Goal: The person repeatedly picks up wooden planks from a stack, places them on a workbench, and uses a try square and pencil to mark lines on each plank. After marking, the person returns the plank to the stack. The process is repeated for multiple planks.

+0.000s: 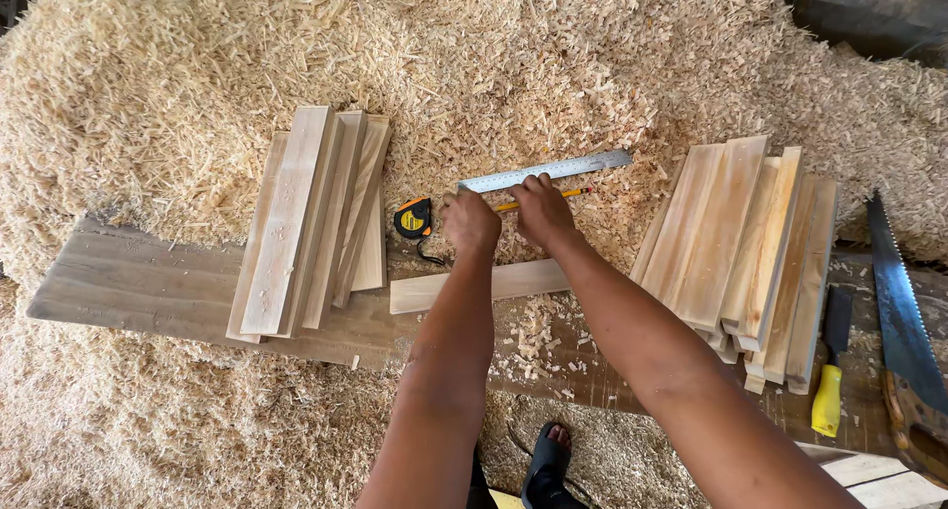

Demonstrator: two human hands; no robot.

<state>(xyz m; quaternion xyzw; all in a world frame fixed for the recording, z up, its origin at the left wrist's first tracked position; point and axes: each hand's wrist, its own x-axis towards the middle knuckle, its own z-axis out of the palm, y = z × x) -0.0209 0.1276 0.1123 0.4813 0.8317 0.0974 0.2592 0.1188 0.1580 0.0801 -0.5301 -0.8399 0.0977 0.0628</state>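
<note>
The steel ruler (545, 171) lies slanted just past the far edge of the desk (148, 282), half bedded in the wood shavings (197, 65), its right end raised toward the heap; the left hand (470, 221) presses down near its left end with fingers curled, closed on nothing I can make out, while the right hand (539, 209) pinches a yellow pencil (553, 195) whose tip points right along the ruler's near edge. What lies under the ruler is hidden by both hands, so I cannot tell whether a piece is being marked there.

To do this well, I judge the ruler wants firm, flat pressure from the left hand so it does not skate on loose shavings; the pencil should ride tight against the steel edge, leaning slightly into it, and travel in one stroke (a second pass tends to fatten the line).

A single pale slat (479, 285) lies crosswise on the desk just nearer than the hands; a black and yellow tape measure (414, 218) sits touching the shavings just left of the left hand. A left stack of slats (306, 218) leans over the desk's far edge; a right stack of slats (741, 247) fans out toward the right end. Beyond that, a yellow-handled chisel (829, 371) and a handsaw (901, 312) rest near the right corner.
</note>
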